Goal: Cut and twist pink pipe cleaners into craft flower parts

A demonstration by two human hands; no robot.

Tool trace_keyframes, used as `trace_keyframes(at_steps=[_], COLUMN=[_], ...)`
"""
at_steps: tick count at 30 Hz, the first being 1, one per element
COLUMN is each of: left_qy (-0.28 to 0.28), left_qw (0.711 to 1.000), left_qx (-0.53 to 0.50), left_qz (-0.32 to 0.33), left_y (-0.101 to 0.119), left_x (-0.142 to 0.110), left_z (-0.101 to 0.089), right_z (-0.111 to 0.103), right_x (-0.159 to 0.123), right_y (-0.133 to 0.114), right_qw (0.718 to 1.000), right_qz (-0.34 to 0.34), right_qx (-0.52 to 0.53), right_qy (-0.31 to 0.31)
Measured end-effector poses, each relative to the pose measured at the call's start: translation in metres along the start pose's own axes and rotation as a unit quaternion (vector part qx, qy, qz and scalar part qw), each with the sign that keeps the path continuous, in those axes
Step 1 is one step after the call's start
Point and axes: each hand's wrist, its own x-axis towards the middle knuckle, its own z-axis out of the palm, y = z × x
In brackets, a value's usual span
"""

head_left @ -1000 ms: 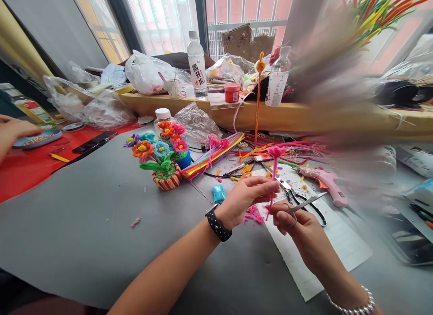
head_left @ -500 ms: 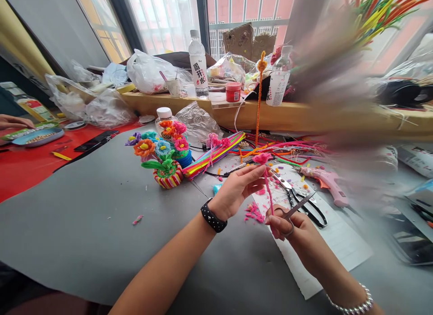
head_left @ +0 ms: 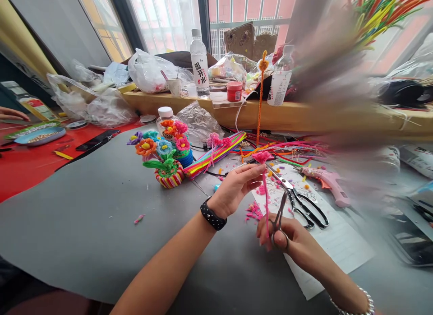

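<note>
Between the thumb and fingers of my left hand (head_left: 240,186) is a pink pipe-cleaner flower (head_left: 261,157), pinched just under its head, its stem hanging down. My right hand (head_left: 280,236) is closed around the handles of small metal scissors (head_left: 279,215), whose blades point up beside the stem. The stem's lower end reaches the right fingers; whether they touch it I cannot tell. Pink fuzz trimmings (head_left: 253,212) lie left of the right hand. Larger black-handled scissors (head_left: 297,200) rest on a white paper sheet (head_left: 333,247) behind it.
A striped pot of pipe-cleaner flowers (head_left: 169,176) stands left of my hands, beside a bundle of coloured pipe cleaners (head_left: 216,155). To the right lies a pink glue gun (head_left: 326,182). Bottles line the wooden ledge (head_left: 248,111). Another person's hand (head_left: 13,114) shows far left.
My right hand has moved slightly down, and the small scissors have turned from pointing right to pointing upward. The left hand still pinches the pink flower in nearly the same spot.
</note>
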Motion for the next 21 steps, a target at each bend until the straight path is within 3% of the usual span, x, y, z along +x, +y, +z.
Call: trace_keyframes(at_steps=[9, 21], left_qy=[0.011, 0.017], left_qw=[1.0, 0.999], left_qx=[0.013, 0.033], left_qz=[-0.003, -0.002], left_y=[-0.0011, -0.0021], left_x=[0.001, 0.0013], left_z=[-0.0003, 0.0003], right_z=[0.0022, 0.0032], right_x=[-0.0038, -0.0055], right_y=[-0.0055, -0.0024], right_qw=[0.989, 0.988], right_qz=[0.032, 0.028], right_qx=[-0.053, -0.025], right_qy=[-0.133, -0.151])
